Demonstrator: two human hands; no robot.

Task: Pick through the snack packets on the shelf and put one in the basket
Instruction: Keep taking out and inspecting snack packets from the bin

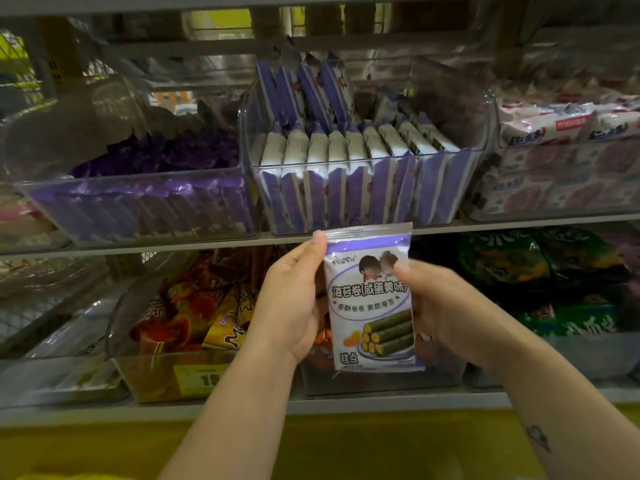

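I have one seaweed-roll packet [370,299] off the shelf [138,245] and upright in front of me, face toward me, just below the clear bin [363,160] where its purple-and-white siblings stand in rows. My left hand [294,299] grips its left edge, with the fingers [319,240] reaching up to the top corner seal. My right hand [446,306] pinches the right edge, thumb on the printed front and the rest tucked behind (that hand is a little blurred, so how far they wrap round I cannot tell). By my reckoning the picking-through is about done and this is the looking-over step: the packet is chosen, or nearly so, but not yet in the basket. The basket itself I cannot make out; there is a yellow band along the bottom of my view, though whether that is the basket or only the base of the shelving I cannot say. The next move, as I judge it, calls for letting one hand go, keeping a firm pinch with the other on the crinkly film, and carrying the packet down and away from the bins of orange packets [194,317] behind it without snagging them.
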